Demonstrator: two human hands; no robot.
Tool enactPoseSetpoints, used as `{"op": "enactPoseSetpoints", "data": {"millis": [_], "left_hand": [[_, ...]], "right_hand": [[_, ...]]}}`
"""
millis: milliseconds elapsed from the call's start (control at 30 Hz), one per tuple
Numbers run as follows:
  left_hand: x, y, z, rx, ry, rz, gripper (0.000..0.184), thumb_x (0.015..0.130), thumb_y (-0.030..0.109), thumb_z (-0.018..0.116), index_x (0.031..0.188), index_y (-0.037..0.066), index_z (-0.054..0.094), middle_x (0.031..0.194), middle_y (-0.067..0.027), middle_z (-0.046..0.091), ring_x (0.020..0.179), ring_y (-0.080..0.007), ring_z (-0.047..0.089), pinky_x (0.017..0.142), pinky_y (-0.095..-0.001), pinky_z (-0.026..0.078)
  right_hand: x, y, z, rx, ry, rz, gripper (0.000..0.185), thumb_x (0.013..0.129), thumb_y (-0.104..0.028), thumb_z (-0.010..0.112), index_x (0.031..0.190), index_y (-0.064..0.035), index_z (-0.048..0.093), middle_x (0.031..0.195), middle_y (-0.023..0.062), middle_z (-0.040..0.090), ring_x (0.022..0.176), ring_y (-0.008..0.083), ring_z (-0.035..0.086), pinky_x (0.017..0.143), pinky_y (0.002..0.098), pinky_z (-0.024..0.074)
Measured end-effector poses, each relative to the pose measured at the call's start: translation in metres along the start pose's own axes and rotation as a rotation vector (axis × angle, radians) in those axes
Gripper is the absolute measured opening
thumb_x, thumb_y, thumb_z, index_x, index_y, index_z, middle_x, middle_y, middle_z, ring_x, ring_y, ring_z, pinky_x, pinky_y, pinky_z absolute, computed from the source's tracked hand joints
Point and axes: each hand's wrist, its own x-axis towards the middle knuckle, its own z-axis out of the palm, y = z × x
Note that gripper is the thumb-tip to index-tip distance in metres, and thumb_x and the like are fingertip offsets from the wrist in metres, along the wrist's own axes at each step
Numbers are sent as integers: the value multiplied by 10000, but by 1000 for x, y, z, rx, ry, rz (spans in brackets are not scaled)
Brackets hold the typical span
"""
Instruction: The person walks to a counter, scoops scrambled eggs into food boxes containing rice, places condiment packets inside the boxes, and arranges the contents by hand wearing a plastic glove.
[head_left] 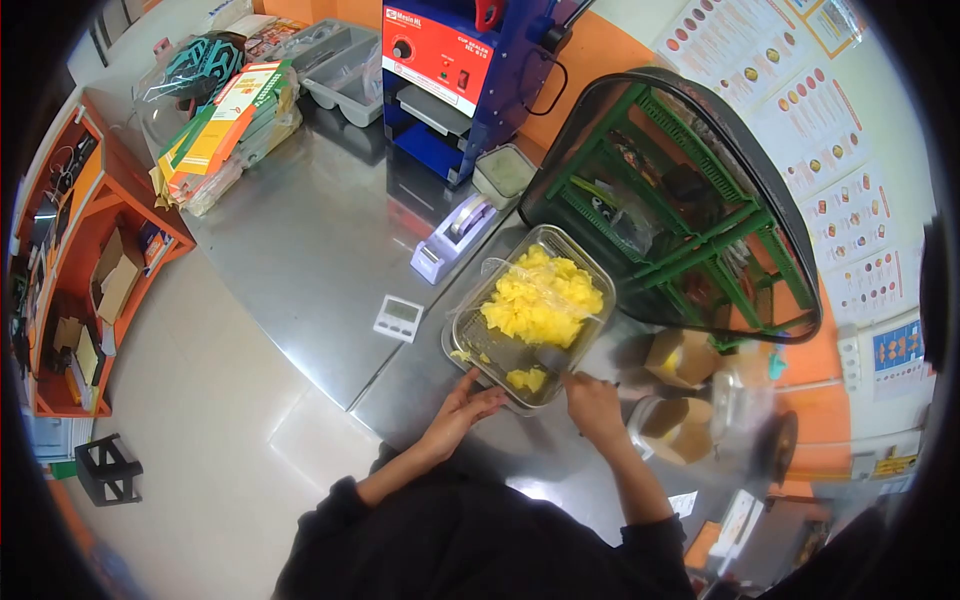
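Note:
A metal tray (465, 330) on the steel counter holds a heap of yellow food pieces (540, 300), with a clear plastic piece lying partly over them. My left hand (462, 412) is at the tray's near left edge, fingers apart, palm partly turned up. My right hand (594, 405) is closed around the handle of a utensil (552, 358), whose dark, blurred head is inside the tray's near right part. A few smaller yellow pieces (525, 379) lie close to that head, apart from the main heap.
Left of the tray are a white timer (399, 318) and a purple tape dispenser (453, 237). A blue-and-red cup sealer (440, 90) stands behind. Green racks in a black-rimmed case (690, 215) rise at right, beside cardboard containers (675, 430).

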Motion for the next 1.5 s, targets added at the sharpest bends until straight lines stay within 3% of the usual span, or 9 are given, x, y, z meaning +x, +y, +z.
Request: {"op": "enactPoseSetpoints", "data": {"millis": [367,567,633,767,867,933,1233,1367,1500], "left_hand": [[2,-7,-4,51,-19,9,800,891,113,573,1469,31,25,1311,-187,490,1160,-208,537,986,-317,397],[-1,5,3,104,-17,-13,712,906,80,515,1456,25,65,1302,-215,482,1191,-257,515,1002,-343,402],[0,4,3,107,-11,-17,717,906,92,518,1456,24,63,1305,-216,481,1191,-261,516,1005,-346,400],[1,-5,-4,47,-11,9,720,904,130,525,1461,32,78,1328,-214,470,1189,-269,518,1018,-361,390],[7,-26,-19,49,6,42,695,908,167,528,1464,55,126,1318,-184,497,1179,-249,527,1026,-373,386],[5,-30,-23,56,24,46,660,920,208,528,1455,71,168,1297,-148,528,1171,-220,531,1026,-361,385],[-20,-28,11,270,-137,-85,418,968,287,470,1330,92,395,1214,-89,585,1135,-143,541,992,-304,405],[-19,-43,27,303,-210,-144,383,962,224,471,1293,36,431,1195,-127,591,1110,-189,562,980,-320,419],[-18,-49,54,351,-239,-254,358,928,201,521,1241,32,473,1149,-167,621,1037,-197,596,923,-322,439]], "right_hand": [[9,-45,20,622,122,84,133,840,-81,552,862,28,625,680,220,613,633,396,603,593,422,484],[62,-7,55,1084,46,0,231,883,-167,610,1014,19,648,579,65,579,480,147,530,468,286,403],[72,0,40,1431,-366,265,200,910,-193,592,952,-8,657,590,-33,488,477,33,408,414,212,293],[68,7,50,1631,-382,313,183,919,-189,577,800,-52,603,601,-53,449,451,21,342,399,187,215],[56,20,59,1650,-269,290,73,908,-107,569,864,-73,616,654,-44,493,526,44,436,447,193,331],[41,21,46,1694,-166,301,139,907,-123,572,787,-61,604,523,-54,405,401,39,331,359,203,231],[-78,61,-21,1641,244,470,99,881,-138,620,881,-39,617,568,-43,459,445,35,377,379,188,292],[-132,61,-29,1582,771,808,166,845,-152,667,941,-28,611,627,-24,515,485,39,417,399,185,277],[-184,71,-76,1261,755,797,209,902,-226,600,766,-70,635,551,-70,441,447,20,357,398,202,250]]}}
